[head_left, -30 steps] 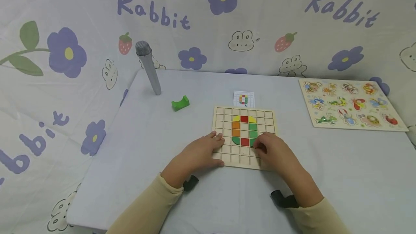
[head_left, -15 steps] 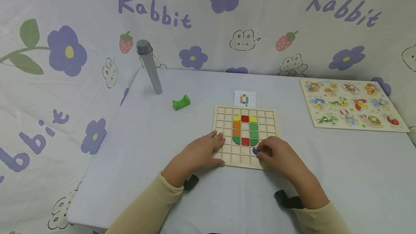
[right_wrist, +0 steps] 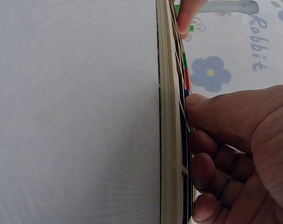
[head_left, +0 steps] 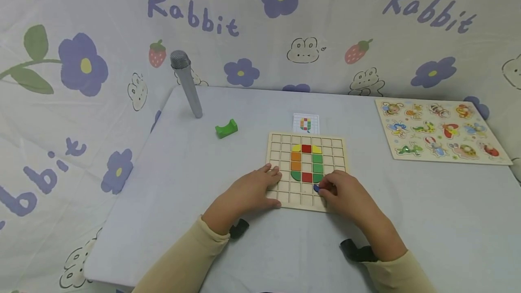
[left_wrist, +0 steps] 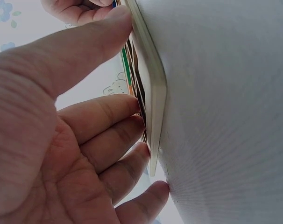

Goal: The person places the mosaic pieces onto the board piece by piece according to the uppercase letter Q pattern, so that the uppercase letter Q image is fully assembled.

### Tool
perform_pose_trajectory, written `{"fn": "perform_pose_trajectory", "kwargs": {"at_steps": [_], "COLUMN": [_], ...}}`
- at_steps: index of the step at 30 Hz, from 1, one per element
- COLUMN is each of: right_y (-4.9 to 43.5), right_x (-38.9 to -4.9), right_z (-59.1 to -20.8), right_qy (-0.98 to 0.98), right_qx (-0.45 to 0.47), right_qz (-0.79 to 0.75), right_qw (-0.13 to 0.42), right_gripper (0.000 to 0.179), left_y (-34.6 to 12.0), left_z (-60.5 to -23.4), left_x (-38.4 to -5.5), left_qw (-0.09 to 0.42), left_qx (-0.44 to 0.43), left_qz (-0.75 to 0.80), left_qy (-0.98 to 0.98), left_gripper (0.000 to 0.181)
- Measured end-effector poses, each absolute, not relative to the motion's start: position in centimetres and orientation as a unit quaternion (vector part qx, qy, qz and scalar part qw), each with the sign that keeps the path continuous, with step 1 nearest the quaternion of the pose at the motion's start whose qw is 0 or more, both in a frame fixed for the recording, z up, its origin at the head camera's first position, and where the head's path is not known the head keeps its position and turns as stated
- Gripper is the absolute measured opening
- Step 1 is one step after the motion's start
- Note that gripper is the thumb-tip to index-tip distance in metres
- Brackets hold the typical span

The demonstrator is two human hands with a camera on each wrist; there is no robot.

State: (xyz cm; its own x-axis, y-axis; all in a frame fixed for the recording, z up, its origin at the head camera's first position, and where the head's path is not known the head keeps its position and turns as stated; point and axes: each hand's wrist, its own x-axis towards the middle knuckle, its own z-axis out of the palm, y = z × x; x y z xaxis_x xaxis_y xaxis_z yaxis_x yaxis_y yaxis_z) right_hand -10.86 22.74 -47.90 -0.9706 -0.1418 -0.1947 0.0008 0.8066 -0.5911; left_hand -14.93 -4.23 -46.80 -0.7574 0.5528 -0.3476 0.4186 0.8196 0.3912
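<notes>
A square wooden grid board (head_left: 295,199) lies on the white table. Red, yellow, orange and green tiles (head_left: 307,177) form a closed ring in its cells. My right hand (head_left: 346,193) pinches a small curved blue tile (head_left: 316,188) between thumb and fingers, just below the ring's lower right corner. In the right wrist view, the blue tile (right_wrist: 187,95) shows at the thumb tip, right at the board's surface. My left hand (head_left: 252,191) rests on the board's left side, fingers extended. Its thumb (left_wrist: 92,49) lies at the board's near edge in the left wrist view.
Behind the board lies a small pattern card (head_left: 306,124) with a similar coloured ring and a tail. A green curved block (head_left: 226,129) and an upright grey microphone (head_left: 189,85) are to the left. An insect puzzle board (head_left: 441,132) lies at the back right.
My right hand has drawn back slightly from the ring's lower right corner, bringing the blue tile into view, then shifted a little left with it. The left hand stays put.
</notes>
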Motion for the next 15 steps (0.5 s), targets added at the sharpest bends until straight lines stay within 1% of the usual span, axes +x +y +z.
{"fn": "perform_pose_trajectory", "kwargs": {"at_steps": [11,13,15], "right_y": [23.2,23.5,23.9], "right_x": [-11.1,-11.1,-11.3], "right_z": [-47.6,-47.0,-46.1], "right_qy": [0.939,0.941,0.944], "right_qx": [-0.055,-0.050,-0.049], "right_qz": [-0.317,-0.316,-0.317], "right_qw": [0.120,0.108,0.079], "right_gripper": [0.014,0.016,0.021], "left_y": [-4.4,-4.5,-4.6], "left_z": [-46.7,-46.7,-46.5], "left_x": [-14.8,-14.9,-15.3], "left_qw": [0.230,0.229,0.206], "left_qx": [0.257,0.259,0.270], "left_qz": [0.151,0.150,0.160], "left_qy": [0.926,0.926,0.927], "left_gripper": [0.085,0.085,0.077]}}
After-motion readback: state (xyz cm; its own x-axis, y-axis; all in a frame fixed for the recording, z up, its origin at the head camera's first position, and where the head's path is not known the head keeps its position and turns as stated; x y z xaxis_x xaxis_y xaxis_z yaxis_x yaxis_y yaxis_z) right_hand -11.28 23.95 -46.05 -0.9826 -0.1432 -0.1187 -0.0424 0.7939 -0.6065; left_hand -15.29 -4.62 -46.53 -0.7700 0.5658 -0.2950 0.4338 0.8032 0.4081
